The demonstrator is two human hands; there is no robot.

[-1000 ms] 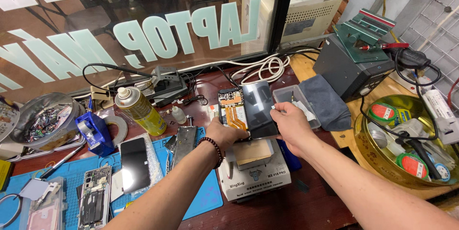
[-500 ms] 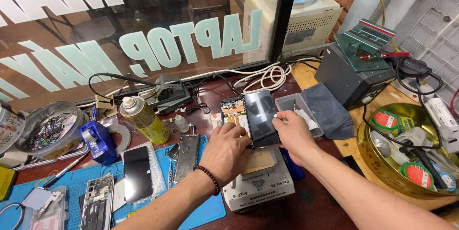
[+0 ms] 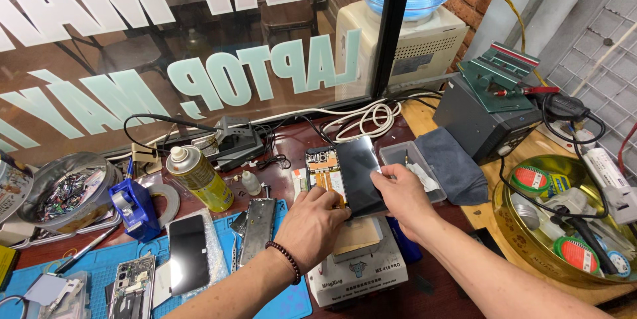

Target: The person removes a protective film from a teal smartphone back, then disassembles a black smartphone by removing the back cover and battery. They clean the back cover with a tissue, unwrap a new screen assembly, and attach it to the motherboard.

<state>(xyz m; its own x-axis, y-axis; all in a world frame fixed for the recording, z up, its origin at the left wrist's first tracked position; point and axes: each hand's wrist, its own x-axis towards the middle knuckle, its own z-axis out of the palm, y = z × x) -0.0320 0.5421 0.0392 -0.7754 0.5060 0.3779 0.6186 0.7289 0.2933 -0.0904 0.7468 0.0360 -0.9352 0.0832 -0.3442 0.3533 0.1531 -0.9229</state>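
A phone lies open above a white heating plate (image 3: 358,272). My left hand (image 3: 312,223) grips the phone body (image 3: 324,172), whose orange cable and inner parts show. The dark screen panel (image 3: 359,174) is hinged up from that body, and my right hand (image 3: 402,194) holds its right edge with the fingertips. A beaded bracelet sits on my left wrist. Both hands hover just above the tan pad of the heating plate.
A yellow spray can (image 3: 199,178), a blue tape dispenser (image 3: 137,209) and other phones on a blue mat (image 3: 99,269) lie to the left. A grey cloth (image 3: 451,170), a grey box with a green fixture (image 3: 494,103) and a brass tray (image 3: 564,219) of tape rolls are at the right.
The view has shifted slightly. Both hands stay on the phone; the dark screen panel has swung a little further away from the phone body.
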